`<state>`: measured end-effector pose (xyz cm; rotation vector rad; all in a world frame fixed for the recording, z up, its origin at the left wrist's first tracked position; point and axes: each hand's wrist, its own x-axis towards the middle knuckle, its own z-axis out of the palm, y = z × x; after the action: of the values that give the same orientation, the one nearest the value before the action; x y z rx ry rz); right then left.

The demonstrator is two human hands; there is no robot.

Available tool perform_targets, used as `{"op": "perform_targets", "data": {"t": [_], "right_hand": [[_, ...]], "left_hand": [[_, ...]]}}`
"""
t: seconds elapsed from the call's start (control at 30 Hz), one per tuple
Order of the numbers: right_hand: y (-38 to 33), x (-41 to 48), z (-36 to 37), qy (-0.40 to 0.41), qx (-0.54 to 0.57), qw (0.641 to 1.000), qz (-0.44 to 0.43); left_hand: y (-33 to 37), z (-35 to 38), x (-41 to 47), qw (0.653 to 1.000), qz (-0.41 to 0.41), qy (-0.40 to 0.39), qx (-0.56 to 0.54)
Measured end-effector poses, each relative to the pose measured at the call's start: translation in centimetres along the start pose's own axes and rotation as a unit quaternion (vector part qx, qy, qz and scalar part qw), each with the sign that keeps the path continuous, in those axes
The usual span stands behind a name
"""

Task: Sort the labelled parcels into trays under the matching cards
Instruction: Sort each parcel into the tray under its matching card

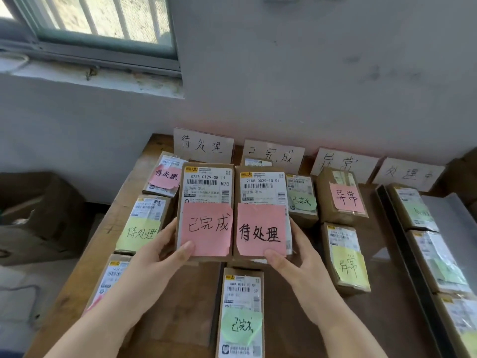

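touching edge to edge, left parcel (206, 187) and right parcel (260, 187) look brown, pink-noted.

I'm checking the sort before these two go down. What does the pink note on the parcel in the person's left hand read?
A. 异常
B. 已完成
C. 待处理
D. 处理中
B: the pink note on parcel 872R, gripped by the left hand, reads 已完成, while parcel 210B in the right hand carries 待处理.
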<state>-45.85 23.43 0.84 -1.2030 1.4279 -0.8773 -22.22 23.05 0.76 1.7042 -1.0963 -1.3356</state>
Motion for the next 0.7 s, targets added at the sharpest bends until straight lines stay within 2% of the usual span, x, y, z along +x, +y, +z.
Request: {"op": "perform_targets", "data": {"t": [0.17, 0.37, 0.7], "right_hand": [[-0.5, 2.6, 0.9, -0.016, 0.022, 1.0, 0.008], [-0.6, 4.0, 3.8, 0.0, 0.04, 0.999, 0.026], [-0.5, 5.1, 13.1, 0.1, 0.051, 0.992, 0.065]], "left_hand": [[-0.6, -0.7, 1.4, 0.999, -0.02, 0.003, -0.033], [-1.1, -3.1, 3.3, 0.995, -0.028, -0.002, -0.096], [-2.2, -12.3, 7.4, 0.991, -0.02, -0.018, -0.131]]}}
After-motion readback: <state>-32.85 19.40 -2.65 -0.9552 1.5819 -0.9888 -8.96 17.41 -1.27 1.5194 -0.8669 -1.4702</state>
